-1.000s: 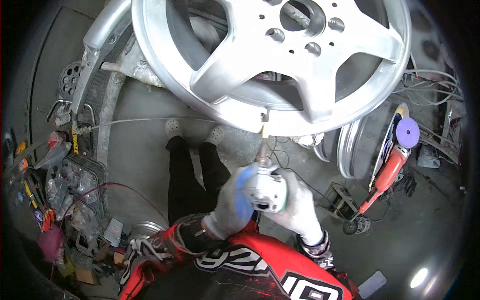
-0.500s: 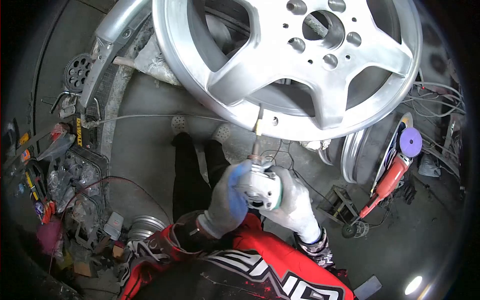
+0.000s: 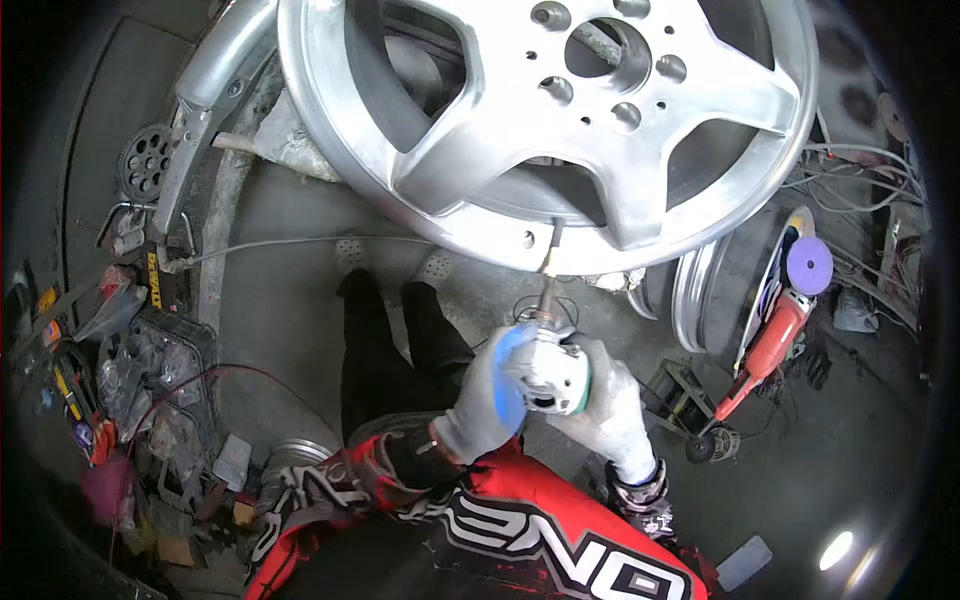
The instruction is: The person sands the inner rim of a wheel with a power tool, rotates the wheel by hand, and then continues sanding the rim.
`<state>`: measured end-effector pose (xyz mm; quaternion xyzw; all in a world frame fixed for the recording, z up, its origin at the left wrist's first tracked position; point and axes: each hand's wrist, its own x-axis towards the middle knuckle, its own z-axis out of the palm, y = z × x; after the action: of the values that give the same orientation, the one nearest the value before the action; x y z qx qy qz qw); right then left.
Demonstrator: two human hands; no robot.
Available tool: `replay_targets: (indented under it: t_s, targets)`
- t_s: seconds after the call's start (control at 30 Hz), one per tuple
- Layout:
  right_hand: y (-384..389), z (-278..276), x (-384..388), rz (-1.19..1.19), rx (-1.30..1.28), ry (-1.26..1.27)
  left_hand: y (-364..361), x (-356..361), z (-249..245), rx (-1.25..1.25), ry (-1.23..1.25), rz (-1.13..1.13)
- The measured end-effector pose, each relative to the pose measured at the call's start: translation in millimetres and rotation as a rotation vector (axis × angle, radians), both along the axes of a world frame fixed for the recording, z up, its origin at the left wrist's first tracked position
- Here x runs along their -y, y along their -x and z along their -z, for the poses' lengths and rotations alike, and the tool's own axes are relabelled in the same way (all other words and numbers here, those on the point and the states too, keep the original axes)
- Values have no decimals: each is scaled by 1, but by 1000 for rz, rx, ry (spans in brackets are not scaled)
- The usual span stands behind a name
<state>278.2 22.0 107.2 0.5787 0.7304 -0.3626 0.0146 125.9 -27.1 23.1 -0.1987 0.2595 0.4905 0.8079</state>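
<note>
Your die grinder sits low in the middle of the view, its bit touching the lower lip of the alloy wheel. Your gloved left hand and right hand are both wrapped closed around its body. A red polisher leans well apart to your right.

Brushed, satin-bright metal wheel rim, rough matt concrete floor, seemingly knit cloth gloves

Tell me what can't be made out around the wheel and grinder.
Head view:
- Alloy wheel: top cut off by the frame edge.
- Die grinder: body mostly covered by the left hand and right hand.
- Its bit: too small to tell whether it touches the wheel.
- Floor clutter: dark, blurred.
</note>
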Motion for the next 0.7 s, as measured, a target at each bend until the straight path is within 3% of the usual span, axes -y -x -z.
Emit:
replay_targets:
  t_s: [0.1, 0.23, 0.3, 0.43, 0.53, 0.7]
  targets:
    - [-13, -9, -1, 12, 83, -25, -19, -13, -3, 170, 80, -26]
    - [-10, -7, -6, -19, 73, -2, -11, -7, -7, 140, 64, -41]
    - [-1, 2, -5, -85, -7, 6, 3, 3, -8, -118, 7, -33]
    - [26, 17, -7, -148, -86, -1, 30, 5, -6, -263, 42, -86]
    - [31, 21, -13, -170, -190, -15, 48, -1, -22, -46, 159, -131]
    - [7, 12, -15, -155, -126, 0, 16, -1, -16, -104, 97, -116]
